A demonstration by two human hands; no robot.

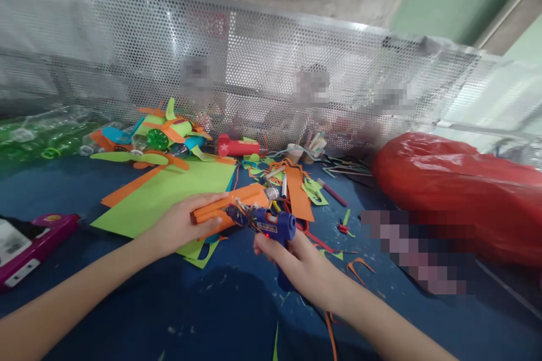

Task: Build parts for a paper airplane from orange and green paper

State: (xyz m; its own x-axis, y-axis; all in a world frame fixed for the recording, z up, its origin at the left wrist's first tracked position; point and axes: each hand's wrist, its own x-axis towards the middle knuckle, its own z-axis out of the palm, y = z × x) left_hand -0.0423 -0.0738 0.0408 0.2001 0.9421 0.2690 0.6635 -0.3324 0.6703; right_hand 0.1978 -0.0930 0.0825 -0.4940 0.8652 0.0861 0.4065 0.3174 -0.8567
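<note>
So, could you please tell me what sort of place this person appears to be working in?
Probably a craft workbench. The right hand holds a blue hot-glue gun against a rolled orange paper piece in the left hand, on a dark blue table strewn with green paper sheets, before a perforated metal screen.

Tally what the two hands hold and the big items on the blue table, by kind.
Glue gun, in right hand: 1
Orange roll, in left hand: 1
Green sheet: 1
Red bag: 1
Red tube with a star: 1
Pink case: 1
Total: 6
The small scraps are too many and too blurred to count.
</note>
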